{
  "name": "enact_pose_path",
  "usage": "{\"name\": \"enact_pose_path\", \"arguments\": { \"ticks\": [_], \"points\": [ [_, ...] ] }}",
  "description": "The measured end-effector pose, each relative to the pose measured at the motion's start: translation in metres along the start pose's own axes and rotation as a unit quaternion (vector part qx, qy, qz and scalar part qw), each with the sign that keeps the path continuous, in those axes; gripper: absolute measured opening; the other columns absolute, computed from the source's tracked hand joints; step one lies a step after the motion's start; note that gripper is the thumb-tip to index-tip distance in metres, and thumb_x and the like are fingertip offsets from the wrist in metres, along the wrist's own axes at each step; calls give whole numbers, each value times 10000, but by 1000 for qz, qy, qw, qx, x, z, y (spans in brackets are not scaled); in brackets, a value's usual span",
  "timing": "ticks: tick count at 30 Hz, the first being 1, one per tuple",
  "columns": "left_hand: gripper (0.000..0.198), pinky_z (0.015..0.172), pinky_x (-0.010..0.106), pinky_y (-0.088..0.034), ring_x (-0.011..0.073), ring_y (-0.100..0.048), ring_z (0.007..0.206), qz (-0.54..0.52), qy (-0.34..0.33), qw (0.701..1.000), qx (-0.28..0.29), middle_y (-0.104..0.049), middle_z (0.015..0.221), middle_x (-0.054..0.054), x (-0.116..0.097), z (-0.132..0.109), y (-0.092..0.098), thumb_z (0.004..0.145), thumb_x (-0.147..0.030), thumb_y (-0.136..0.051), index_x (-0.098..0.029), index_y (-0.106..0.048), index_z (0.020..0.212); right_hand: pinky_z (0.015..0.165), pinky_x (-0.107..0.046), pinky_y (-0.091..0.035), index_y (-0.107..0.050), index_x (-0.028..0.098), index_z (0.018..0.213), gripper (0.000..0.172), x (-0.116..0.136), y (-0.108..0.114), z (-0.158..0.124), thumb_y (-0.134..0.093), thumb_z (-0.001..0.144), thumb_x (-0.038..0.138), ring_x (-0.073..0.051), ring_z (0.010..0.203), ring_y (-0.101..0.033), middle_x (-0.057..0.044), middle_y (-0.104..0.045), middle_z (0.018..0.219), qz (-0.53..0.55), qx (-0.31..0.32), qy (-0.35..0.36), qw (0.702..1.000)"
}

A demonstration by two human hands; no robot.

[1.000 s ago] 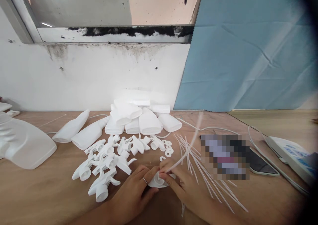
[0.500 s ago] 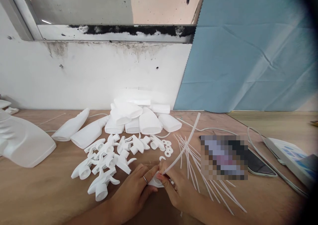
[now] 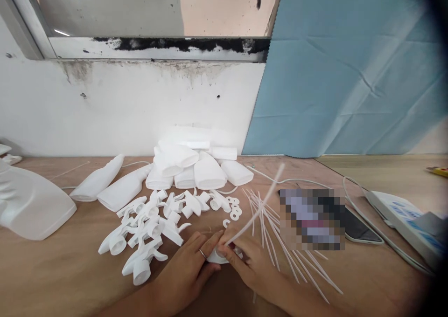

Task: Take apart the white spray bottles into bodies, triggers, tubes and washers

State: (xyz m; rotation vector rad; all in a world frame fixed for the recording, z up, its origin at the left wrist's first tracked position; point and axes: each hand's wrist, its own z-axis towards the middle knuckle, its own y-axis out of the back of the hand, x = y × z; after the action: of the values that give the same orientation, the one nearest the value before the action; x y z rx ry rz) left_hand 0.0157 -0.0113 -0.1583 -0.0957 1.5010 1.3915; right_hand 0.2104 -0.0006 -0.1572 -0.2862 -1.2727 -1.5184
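My left hand (image 3: 191,265) is closed round a white trigger sprayer head (image 3: 216,255), which is mostly hidden between my hands. A ring is on one of its fingers. In my right hand (image 3: 250,263), thumb and fingers pinch the lower end of a thin white plastic tube (image 3: 261,210) right at the sprayer head. The tube slants up to the right; whether its end sits inside the head cannot be made out. Just beyond my fingers lie several small white ring washers (image 3: 235,210). Several loose trigger sprayer heads (image 3: 150,228) are heaped to the left.
White spray bottles (image 3: 210,170) are piled against the wall, with a larger bottle (image 3: 38,200) at the left. More thin tubes (image 3: 280,242) lie fanned out right of my hands. Farther right are a phone (image 3: 360,226), a cable (image 3: 304,182) and a white device (image 3: 395,210).
My hands stay together at the sprayer head, and the tube's free end has swung slightly, looking blurred. The whole view has shifted a little.
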Motion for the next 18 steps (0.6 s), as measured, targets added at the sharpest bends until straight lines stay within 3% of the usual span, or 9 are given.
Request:
{"name": "enact_pose_path", "arguments": {
  "ticks": [3,7,10,13,15,18],
  "points": [
    [544,1017,395,-401,219,-489,1162,-28,1,1000,-8,-527,1285,71,1,-2,1,926,-247,-471,-329,-287,1431,750,-280,-458,-570,226,1016,191,-4,6,-2,-507,908,370,-176,838,-578,-28,-609,903,65,12,-31,997],
    [398,1027,372,-399,212,-513,1175,-96,56,992,-60,-562,1293,53,4,-2,4,925,-318,-479,-290,-455,1321,750,-288,-465,-520,227,1147,342,-9,10,-2,-523,886,449,-183,867,-574,-39,-595,952,157,30,-75,984],
    [388,982,352,-438,201,-561,1113,-136,119,977,-111,-591,1267,44,7,-3,4,927,-370,-464,-270,-468,1302,730,-288,-466,-544,222,1095,416,-12,8,0,-623,800,504,-189,853,-570,-36,-600,968,162,50,-109,979],
    [439,961,365,-454,209,-570,1099,-129,149,969,-152,-590,1263,54,10,-6,1,927,-389,-450,-257,-409,1344,759,-310,-459,-608,197,934,387,-15,4,1,-714,714,497,-209,848,-569,-29,-625,909,98,63,-131,984],
    [454,957,368,-458,216,-556,1123,-100,145,973,-149,-590,1256,57,9,-9,0,922,-388,-457,-265,-383,1353,775,-324,-455,-636,186,884,327,-16,4,1,-702,736,471,-217,846,-577,-32,-642,872,87,62,-133,985],
    [481,899,339,-494,212,-560,1101,-39,105,988,-108,-584,1251,51,5,-8,10,909,-388,-483,-305,-347,1364,794,-332,-460,-651,182,901,269,-16,5,2,-637,807,433,-221,864,-595,-43,-664,884,157,57,-133,977]
  ]
}}
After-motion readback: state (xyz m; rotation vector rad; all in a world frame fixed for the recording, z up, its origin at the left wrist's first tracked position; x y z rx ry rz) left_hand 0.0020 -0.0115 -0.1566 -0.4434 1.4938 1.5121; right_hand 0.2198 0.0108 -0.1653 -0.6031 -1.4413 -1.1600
